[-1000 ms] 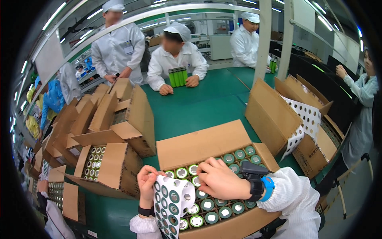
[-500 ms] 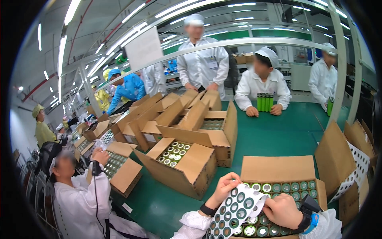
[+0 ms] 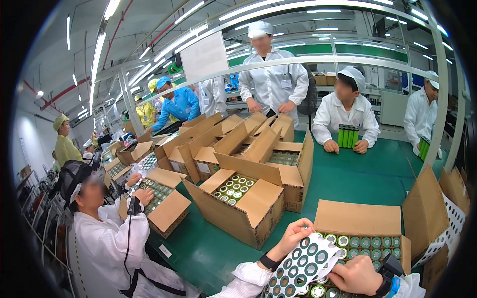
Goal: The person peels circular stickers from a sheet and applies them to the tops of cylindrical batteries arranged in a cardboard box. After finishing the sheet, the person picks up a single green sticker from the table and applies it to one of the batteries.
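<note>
My left hand (image 3: 293, 236) pinches the upper edge of a white sticker sheet (image 3: 297, 259) bearing rows of dark green rings. The sheet slants over the left part of an open cardboard box (image 3: 358, 216). Inside stand rows of cylindrical battery cells (image 3: 366, 242), some with green ring tops, others with bare bright tops. My right hand (image 3: 357, 277) is closed, fingers curled down beside the sheet's right edge, above the cells. Its fingertips are partly hidden, and anything between them is too small to make out.
Another open box of cells (image 3: 231, 226) stands ahead on the green table (image 3: 348, 171), with several cartons (image 3: 213, 154) behind. Upright cardboard flaps (image 3: 425, 218) and a punched white sheet (image 3: 449, 223) stand right. A co-worker (image 3: 107, 228) works at a box on the left; others stand across the table.
The whole view has shifted, so the scene sits further right and lower. My hands keep nearly the same place at the sheet. The left co-worker's hand has come down onto their box.
</note>
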`<state>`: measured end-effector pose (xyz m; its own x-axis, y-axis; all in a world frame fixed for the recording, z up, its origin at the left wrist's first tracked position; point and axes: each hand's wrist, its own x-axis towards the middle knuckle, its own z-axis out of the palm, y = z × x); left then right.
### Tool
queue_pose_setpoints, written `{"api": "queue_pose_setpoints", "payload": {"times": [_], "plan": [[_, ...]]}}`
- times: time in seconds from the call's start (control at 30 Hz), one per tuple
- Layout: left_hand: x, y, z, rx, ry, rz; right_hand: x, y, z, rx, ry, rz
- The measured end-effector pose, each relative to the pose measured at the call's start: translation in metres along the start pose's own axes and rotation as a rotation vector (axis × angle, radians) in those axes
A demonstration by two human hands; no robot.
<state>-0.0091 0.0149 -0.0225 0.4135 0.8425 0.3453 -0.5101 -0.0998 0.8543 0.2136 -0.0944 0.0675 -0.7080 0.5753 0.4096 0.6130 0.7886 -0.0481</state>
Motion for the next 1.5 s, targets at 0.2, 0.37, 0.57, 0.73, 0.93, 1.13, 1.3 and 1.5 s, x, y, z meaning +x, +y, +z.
{"api": "queue_pose_setpoints", "payload": {"times": [0.2, 0.37, 0.57, 0.73, 0.93, 1.13, 1.3, 1.5], "plan": [[-0.001, 0.002, 0.001, 0.028, -0.001, 0.011, -0.002, 0.001, -0.009, 0.093, -0.219, 0.025], [-0.002, 0.005, 0.005, 0.108, -0.007, -0.041, -0.001, 0.01, 0.006, 0.608, 0.179, 0.302], [-0.002, 0.015, 0.022, 0.208, -0.018, -0.093, 0.001, 0.015, 0.008, 0.884, 0.261, 0.516], [-0.004, 0.01, 0.026, 0.289, -0.035, -0.057, 0.004, 0.012, 0.009, 0.76, -0.034, 0.431], [-0.003, 0.033, 0.031, 0.189, -0.15, -0.141, -0.002, 0.019, 0.02, 1.305, 0.133, 0.548], [-0.004, 0.039, 0.031, 0.201, -0.169, -0.287, 0.001, 0.018, 0.017, 1.39, 0.116, 0.623], [-0.003, 0.028, 0.02, 0.25, -0.166, -0.369, 0.005, 0.013, 0.01, 1.144, 0.026, 0.513], [-0.004, 0.026, 0.017, 0.274, -0.166, -0.378, 0.002, 0.019, 0.012, 1.086, -0.06, 0.61]]}}
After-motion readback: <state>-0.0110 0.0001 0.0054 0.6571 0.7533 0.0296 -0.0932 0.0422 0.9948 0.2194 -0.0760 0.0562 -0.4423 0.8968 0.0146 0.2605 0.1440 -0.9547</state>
